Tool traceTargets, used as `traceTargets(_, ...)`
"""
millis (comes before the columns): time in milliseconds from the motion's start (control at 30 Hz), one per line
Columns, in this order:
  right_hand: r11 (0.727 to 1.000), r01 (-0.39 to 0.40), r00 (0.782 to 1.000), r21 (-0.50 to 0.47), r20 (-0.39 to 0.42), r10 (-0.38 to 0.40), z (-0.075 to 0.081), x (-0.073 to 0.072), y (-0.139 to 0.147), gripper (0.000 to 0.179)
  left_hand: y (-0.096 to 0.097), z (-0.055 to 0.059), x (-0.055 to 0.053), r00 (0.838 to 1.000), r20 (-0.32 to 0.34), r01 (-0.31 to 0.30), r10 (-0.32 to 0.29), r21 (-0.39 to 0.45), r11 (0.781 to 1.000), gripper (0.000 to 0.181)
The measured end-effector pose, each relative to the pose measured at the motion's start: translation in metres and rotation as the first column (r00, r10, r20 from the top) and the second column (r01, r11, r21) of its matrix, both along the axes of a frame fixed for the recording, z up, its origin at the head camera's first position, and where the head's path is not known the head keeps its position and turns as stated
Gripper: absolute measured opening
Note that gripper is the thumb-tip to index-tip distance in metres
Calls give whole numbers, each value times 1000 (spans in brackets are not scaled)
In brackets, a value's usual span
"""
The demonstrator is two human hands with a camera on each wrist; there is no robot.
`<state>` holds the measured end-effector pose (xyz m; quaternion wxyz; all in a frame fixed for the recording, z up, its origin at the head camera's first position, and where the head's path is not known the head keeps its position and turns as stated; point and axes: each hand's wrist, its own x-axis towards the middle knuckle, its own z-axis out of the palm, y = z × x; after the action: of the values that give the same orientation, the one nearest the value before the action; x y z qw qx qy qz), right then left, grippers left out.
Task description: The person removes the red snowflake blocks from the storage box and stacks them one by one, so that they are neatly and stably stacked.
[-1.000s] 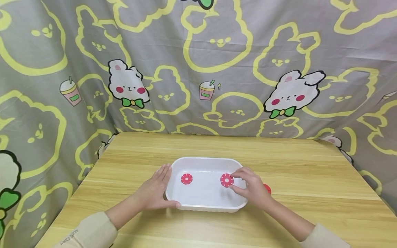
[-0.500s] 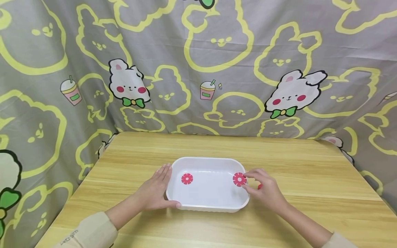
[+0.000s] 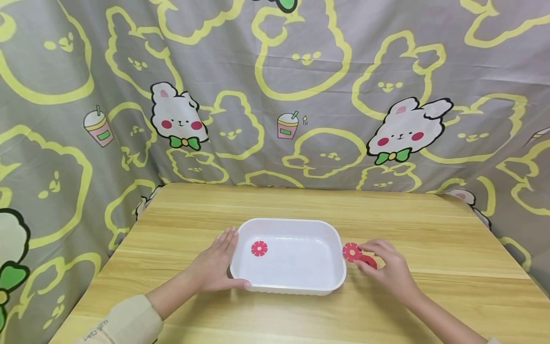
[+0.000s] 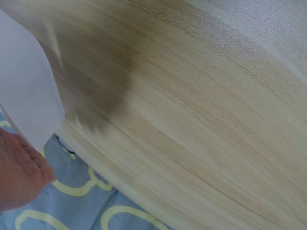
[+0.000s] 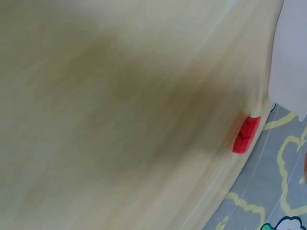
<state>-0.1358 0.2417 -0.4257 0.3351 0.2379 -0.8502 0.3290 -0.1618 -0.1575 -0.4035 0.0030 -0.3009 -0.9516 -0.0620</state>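
Observation:
My left hand [image 3: 216, 263] rests along the left side of a white plastic tub [image 3: 296, 287], its straight fingers on the side wall and its thumb at the near corner. The left wrist view catches part of that hand [image 4: 21, 170] against the tub's wall [image 4: 29, 76]. Just beyond the tub's right rim, my right hand [image 3: 391, 267] pinches a red notched snowflake disc [image 3: 347, 249] between thumb and fingers. Close under it lies a small red stack of discs [image 3: 369, 261], partly covered by the hand. Another red snowflake disc [image 3: 254, 249] shows inside the tub at the left.
The wood-patterned table [image 3: 206, 205] carries the tub near its middle. A grey printed curtain [image 3: 240, 57] hangs behind it and at both sides. In the right wrist view the red stack [image 5: 247, 135] stands near the tub [image 5: 290, 57].
My right hand has carried the red snowflake disc rightward, from over the tub to beside its right rim, near the stack. My left hand and the tub have stayed put.

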Motion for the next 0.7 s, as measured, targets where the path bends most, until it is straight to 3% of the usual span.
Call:
traceTargets(400, 994, 110, 991, 10, 73, -111, -13, 7, 22, 39, 0, 1, 1, 1000, -10, 8, -8, 0, 1000, 118)
traceTargets(700, 988, 156, 969, 11, 192, -156, -26, 11, 31, 33, 0, 0, 0, 1000, -13, 7, -7, -4, 1000, 118)
